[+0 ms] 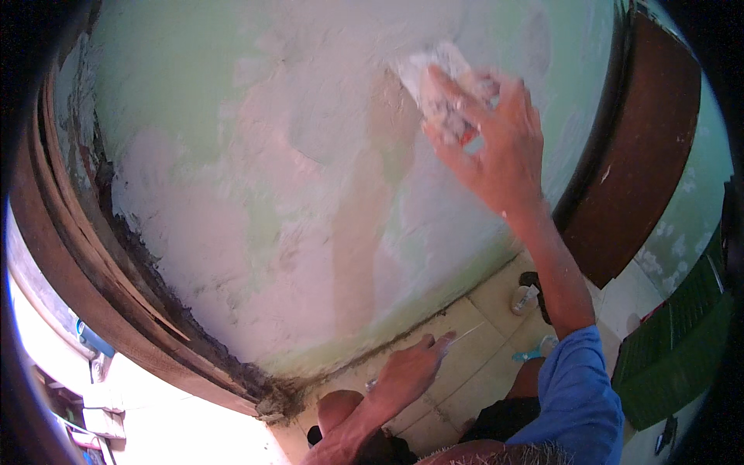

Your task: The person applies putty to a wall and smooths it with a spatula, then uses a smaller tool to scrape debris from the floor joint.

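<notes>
My right hand (pixel 500 136) is raised to the wall, its fingers spread around a putty-smeared, flat putty knife (pixel 434 66) whose broad blade lies against the wall's surface. A bit of red shows on the tool between thumb and fingers. Lower down, my left hand (pixel 408 373) is closed over my lap, and a thin blade (pixel 467 333), seen nearly edge-on, sticks out past its fingertips. Most of that tool is hidden by the hand. The wall (pixel 186 209) is pale green with whitish and pinkish putty patches, and a darker strip runs down its middle.
A brown wooden frame (pixel 128 298) with crumbling plaster edges the wall on the left. To the right stand a brown wooden panel (pixel 639 147) and a green slatted thing (pixel 674 360). A small clear cup (pixel 524 299) sits on the floor tiles (pixel 465 372).
</notes>
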`<state>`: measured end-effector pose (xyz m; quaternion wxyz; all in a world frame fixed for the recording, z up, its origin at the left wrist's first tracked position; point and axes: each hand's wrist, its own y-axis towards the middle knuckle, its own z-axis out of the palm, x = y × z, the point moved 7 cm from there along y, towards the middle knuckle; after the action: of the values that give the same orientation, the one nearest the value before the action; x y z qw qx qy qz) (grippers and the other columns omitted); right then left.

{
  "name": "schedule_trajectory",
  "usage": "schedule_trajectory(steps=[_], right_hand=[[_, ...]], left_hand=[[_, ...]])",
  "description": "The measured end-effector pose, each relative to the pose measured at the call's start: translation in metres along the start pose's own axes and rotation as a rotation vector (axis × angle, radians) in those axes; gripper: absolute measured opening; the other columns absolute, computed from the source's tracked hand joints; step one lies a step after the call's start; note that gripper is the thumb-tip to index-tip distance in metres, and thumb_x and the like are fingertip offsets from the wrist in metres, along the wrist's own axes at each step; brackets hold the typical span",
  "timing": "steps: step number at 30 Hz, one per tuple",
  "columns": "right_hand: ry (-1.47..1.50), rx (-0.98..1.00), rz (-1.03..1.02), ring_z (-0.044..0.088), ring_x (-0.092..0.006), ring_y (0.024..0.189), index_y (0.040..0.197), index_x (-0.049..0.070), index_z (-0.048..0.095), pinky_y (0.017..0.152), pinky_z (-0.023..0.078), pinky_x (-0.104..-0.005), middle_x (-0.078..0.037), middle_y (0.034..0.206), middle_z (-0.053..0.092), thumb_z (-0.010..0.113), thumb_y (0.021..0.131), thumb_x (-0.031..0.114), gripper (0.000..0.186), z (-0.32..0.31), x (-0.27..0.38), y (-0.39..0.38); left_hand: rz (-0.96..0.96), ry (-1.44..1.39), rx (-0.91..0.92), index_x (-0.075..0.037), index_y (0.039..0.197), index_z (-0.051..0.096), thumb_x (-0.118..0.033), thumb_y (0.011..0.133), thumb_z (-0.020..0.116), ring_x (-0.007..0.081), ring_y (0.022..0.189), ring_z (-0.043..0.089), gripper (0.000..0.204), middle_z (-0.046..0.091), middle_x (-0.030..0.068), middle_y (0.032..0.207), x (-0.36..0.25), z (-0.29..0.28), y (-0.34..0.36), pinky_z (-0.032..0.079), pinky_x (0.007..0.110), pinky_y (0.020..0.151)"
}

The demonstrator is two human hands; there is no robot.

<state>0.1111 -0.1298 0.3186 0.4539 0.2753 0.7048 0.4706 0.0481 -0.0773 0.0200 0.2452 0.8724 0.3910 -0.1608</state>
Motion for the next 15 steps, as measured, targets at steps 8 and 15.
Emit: schedule_trajectory(steps=[8,15], right_hand=[[-0.017,0.012,0.043,0.052,-0.0309,0.099,0.129,0.028,0.063,0.08,0.044,-0.0436,-0.012,0.108,0.051,0.073,0.075,0.037,0.056,0.015,0.016,0.009],[-0.022,-0.039,0.123,0.055,-0.0294,0.1,0.126,0.028,0.066,0.083,0.047,-0.0407,-0.011,0.108,0.052,0.076,0.073,0.031,0.054,-0.012,-0.013,0.017]], left_hand=[[-0.02,0.007,-0.008,-0.013,0.142,0.038,-0.007,0.088,0.054,0.0387,0.084,0.064,0.056,0.057,0.02,0.105,0.002,-0.003,0.002,0.054,0.048,0.064],[-0.032,-0.009,0.007,-0.012,0.142,0.039,-0.006,0.087,0.055,0.0382,0.088,0.063,0.057,0.056,0.0196,0.105,0.002,-0.001,0.003,0.054,0.048,0.067]])
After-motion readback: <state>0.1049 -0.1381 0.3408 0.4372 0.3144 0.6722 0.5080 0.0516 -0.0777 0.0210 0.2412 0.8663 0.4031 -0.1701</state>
